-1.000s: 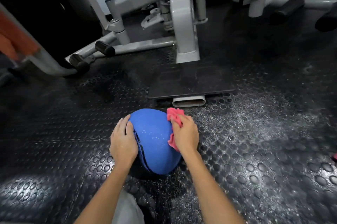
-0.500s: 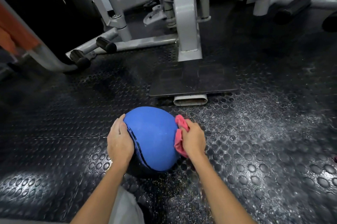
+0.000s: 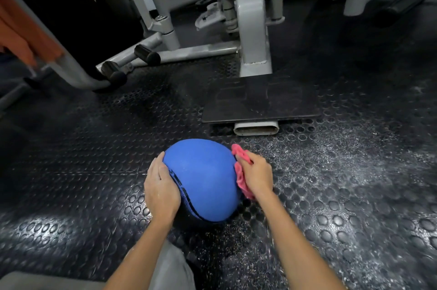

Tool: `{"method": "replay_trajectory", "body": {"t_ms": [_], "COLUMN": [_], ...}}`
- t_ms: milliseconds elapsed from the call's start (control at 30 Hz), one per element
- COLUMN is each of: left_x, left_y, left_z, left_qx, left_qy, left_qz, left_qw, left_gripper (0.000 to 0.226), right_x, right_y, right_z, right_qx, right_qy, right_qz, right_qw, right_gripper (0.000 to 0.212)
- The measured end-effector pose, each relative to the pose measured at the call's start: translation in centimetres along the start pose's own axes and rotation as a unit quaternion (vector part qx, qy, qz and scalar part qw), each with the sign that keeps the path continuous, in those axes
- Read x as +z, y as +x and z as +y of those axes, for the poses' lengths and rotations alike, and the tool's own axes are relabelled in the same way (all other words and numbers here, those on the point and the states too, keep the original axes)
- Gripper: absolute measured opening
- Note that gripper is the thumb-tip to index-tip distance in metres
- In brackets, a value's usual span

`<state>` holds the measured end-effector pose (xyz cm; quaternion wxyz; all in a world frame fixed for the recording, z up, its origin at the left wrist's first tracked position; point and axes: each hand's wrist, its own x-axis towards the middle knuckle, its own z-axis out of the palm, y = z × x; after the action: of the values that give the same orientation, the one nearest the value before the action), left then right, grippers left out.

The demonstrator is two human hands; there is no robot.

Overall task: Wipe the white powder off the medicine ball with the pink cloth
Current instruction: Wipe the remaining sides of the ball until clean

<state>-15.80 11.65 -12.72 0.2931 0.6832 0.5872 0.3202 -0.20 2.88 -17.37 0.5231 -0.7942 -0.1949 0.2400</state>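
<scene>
A blue medicine ball [image 3: 203,178] with a dark seam on its left side sits on the black studded rubber floor. My left hand [image 3: 160,188] lies flat against the ball's left side, fingers straight along its curve. My right hand [image 3: 256,174] grips a bunched pink cloth [image 3: 240,171] and presses it against the ball's right side. The ball's top surface looks plain blue, with no clear powder showing.
White powder dusts the floor [image 3: 343,171] to the right of the ball. A dark foot plate [image 3: 260,103] and a grey gym machine frame [image 3: 253,29] stand just beyond the ball. Black roller pads [image 3: 146,54] lie at the left. My grey-clad knee [image 3: 170,270] is below.
The right hand with the cloth slid from the ball's upper right down onto its right side. The ball turned a little, and the speckles seen on its top earlier are gone.
</scene>
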Motion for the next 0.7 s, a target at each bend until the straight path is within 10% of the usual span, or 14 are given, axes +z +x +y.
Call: {"method": "replay_trajectory", "body": {"t_ms": [233,500,700], "left_x": [0.3,1.1,1.8], "left_y": [1.0,0.4,0.3], "left_z": [0.4,0.8,1.6], "left_qx": [-0.010,-0.012,0.030], "left_qy": [0.007,0.049,0.098], "left_qz": [-0.005,0.013,-0.007], "left_qw": [1.000,0.999,0.995], "left_gripper": [0.043,0.047,0.041], "right_x": [3.2,0.0,1.5], "right_y": [-6.1,1.5,-6.1], "right_z": [-5.3,-4.8,-7.4], "right_qx": [-0.330,-0.050,-0.241], "right_qy": [-0.148,-0.062,-0.178], "right_qz": [0.079,-0.001,-0.011], "right_qw": [0.929,0.997,0.954], "right_gripper": [0.023,0.026,0.024]}}
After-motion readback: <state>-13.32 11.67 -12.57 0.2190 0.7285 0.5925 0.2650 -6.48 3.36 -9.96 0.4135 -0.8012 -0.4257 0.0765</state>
